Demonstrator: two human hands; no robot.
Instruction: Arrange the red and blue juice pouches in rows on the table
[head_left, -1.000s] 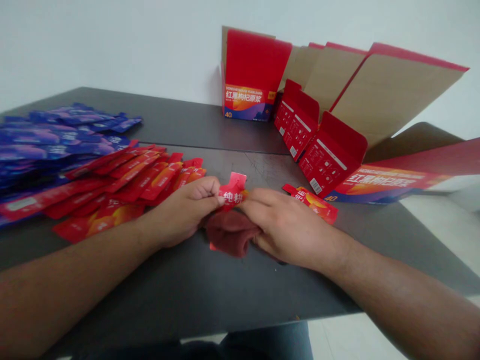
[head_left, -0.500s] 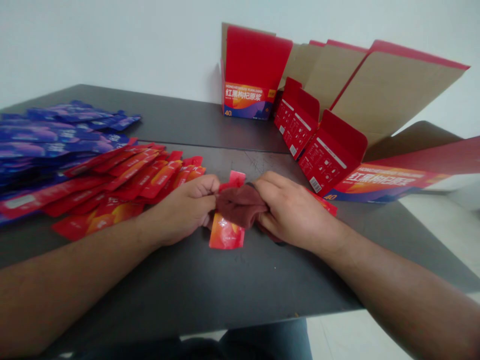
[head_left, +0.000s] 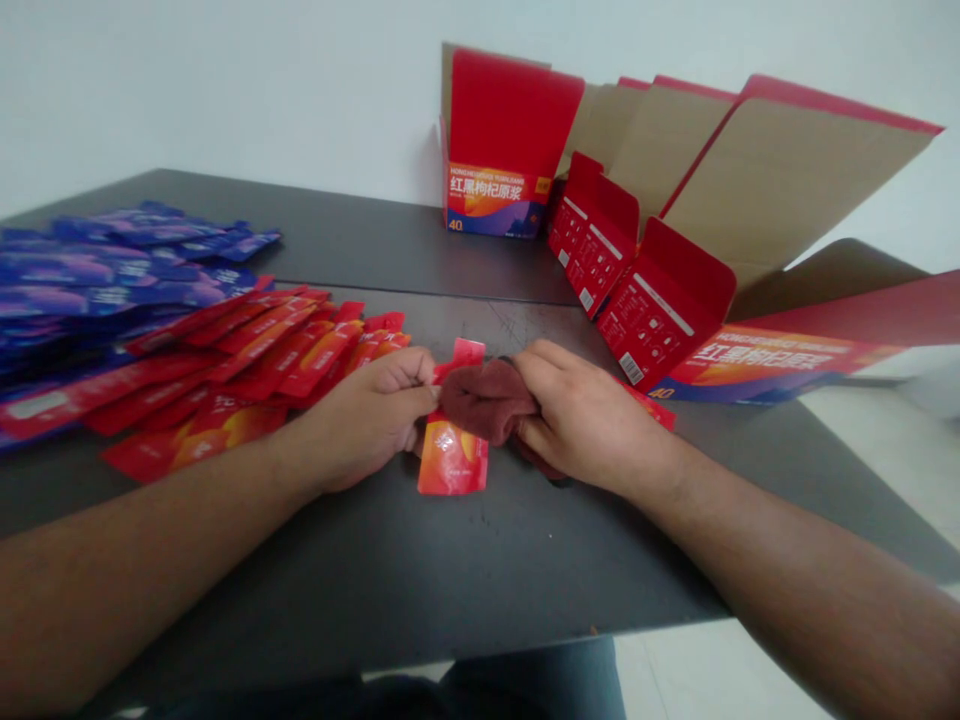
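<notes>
Soft dark-red cloth (head_left: 487, 400) is pinched between the curled left hand (head_left: 367, 420) and the closed right hand (head_left: 592, 420), above a red-orange foil sachet (head_left: 452, 460) lying on the dark grey table (head_left: 525, 570); even, gentle pressure should keep the sachet from slipping.

One crumpled maroon cloth (head_left: 487, 400) has one glossy red foil sachet (head_left: 452, 460) just under it, one heap of red sachets (head_left: 262, 360) and one heap of blue-purple sachets (head_left: 112, 270) to its left, and one upright red cardboard carton (head_left: 499, 200) behind it.
</notes>
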